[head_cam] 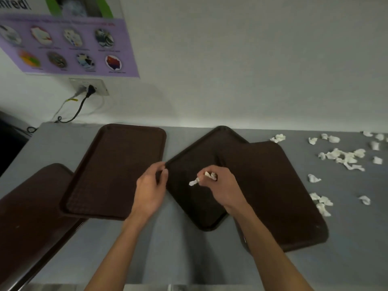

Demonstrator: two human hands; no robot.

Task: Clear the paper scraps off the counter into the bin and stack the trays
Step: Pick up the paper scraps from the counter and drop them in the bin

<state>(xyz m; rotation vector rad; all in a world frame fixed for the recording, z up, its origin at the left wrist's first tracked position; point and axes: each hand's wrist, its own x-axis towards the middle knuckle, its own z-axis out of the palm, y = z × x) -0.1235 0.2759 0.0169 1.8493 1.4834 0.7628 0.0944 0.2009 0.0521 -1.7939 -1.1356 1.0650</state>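
Several dark brown trays lie on the grey counter (178,248). One tray (117,164) sits left of centre, overlapping another tray (27,206) at the far left. A tilted middle tray (195,206) rests partly over a right tray (283,196). My left hand (150,185) pinches the left corner of the middle tray. Over that same tray, my right hand (222,185) is closed on white paper scraps (194,182), which poke out of the fist. More loose paper scraps (344,157) are scattered on the counter to the right.
A pale wall runs behind the counter, with a purple poster (69,45) and an outlet (90,87) with plugged cables at the left. The counter's left edge drops into a dark gap (10,143). A metallic edge (168,287) shows at the bottom.
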